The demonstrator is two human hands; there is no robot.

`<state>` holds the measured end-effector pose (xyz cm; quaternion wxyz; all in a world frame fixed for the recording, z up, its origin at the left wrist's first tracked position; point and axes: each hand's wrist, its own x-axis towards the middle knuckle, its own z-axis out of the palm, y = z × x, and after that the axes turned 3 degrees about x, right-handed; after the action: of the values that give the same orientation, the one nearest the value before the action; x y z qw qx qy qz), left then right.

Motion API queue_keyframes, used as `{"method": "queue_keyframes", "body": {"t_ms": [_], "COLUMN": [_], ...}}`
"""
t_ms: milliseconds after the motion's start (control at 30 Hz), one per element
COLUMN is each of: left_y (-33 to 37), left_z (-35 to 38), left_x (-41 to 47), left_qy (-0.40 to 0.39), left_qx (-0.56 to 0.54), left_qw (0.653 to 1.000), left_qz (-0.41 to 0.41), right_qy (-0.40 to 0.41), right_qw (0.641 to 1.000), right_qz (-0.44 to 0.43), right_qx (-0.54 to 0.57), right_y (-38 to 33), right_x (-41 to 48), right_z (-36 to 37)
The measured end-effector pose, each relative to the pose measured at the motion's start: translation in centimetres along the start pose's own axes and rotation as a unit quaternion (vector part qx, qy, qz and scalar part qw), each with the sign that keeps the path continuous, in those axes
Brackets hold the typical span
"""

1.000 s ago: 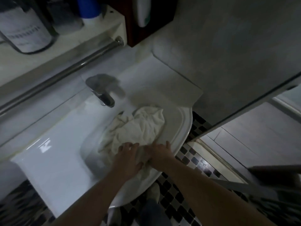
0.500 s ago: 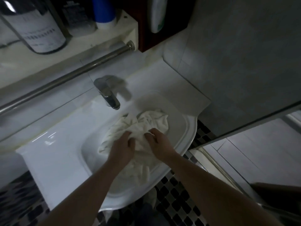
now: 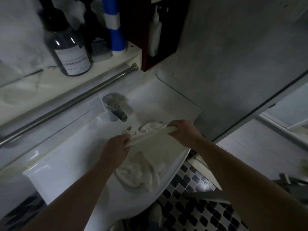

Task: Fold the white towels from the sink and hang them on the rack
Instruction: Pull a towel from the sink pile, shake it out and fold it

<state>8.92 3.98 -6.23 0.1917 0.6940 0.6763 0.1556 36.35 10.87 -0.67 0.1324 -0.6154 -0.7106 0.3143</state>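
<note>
I note both arms reaching forward over the sink (image 3: 66, 165), knuckles up. The left hand (image 3: 116, 147) and right hand (image 3: 185, 132) each grip the top edge of a white towel (image 3: 156, 152), pulled taut between them. Its lower part lies bunched in the basin, near the tap (image 3: 115, 109).

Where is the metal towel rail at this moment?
In the head view the metal towel rail runs diagonally across the upper left, just under the white shelf that carries the bottles, and above the faucet.
</note>
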Motion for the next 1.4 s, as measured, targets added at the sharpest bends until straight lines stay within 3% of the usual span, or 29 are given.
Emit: {"method": "queue_keyframes", "body": {"t_ms": [167,267,300,400,467,600,733,833,933,1100,1233,1300,1400], "left_y": [-2.0,-2.7,-2.9,-3.0,-1.9,2.9,8.6,9.4,7.3,3.9,0.3,-1.3,-1.1], "left_z": [-2.3,-3.1,-3.3,-4.2,-5.5,-9.0,-10.7,-10.6,-9.6,-6.9,-5.4,-5.4,-6.3], "left_x": [-0.6,-1.3,-1.4,-0.8,-0.1,1.4,1.5,0.9,0.6,0.7,0.6,0.7,1.6], "left_qy": [0.022,-0.002,0.004,0.027,0.051,0.071,0.029,0.006,-0.019,0.0,0.005,0.014,0.031], "left_qx": [-0.018,-0.044,-0.058,-0.141,-0.179,-0.206,-0.251,-0.231,-0.101,-0.013,-0.085,-0.14,-0.233], "left_qw": [0.999,0.999,0.998,0.984,0.977,0.976,0.96,0.956,0.976,1.0,0.99,0.971,0.949], "left_qz": [-0.041,-0.027,-0.038,-0.105,-0.101,-0.017,0.116,0.18,0.19,0.025,-0.115,-0.194,-0.208], "right_qy": [0.168,0.302,0.313,0.237,0.176,0.023,-0.109,-0.028,0.076,0.225,0.331,0.349,0.293], "right_qw": [0.972,0.905,0.893,0.92,0.919,0.933,0.968,0.993,0.981,0.923,0.889,0.878,0.897], "right_qz": [0.094,0.167,0.183,0.198,0.201,0.156,0.018,-0.02,0.014,0.053,0.068,0.077,0.093], "right_qx": [0.134,0.251,0.268,0.242,0.289,0.322,0.227,0.112,0.176,0.306,0.309,0.319,0.317], "right_y": [-1.3,-1.7,-1.7,-2.7,-4.3,-8.4,-11.9,-12.7,-11.7,-10.4,-8.2,-6.9,-5.9], "right_x": [0.1,-0.3,-0.4,-1.1,-2.2,-4.3,-4.9,-4.6,-4.6,-5.2,-5.7,-5.9,-6.0], "right_z": [-4.1,-6.5,-7.3,-8.4,-7.9,-5.5,-2.9,-3.4,-5.0,-7.7,-10.2,-10.8,-9.9]}}
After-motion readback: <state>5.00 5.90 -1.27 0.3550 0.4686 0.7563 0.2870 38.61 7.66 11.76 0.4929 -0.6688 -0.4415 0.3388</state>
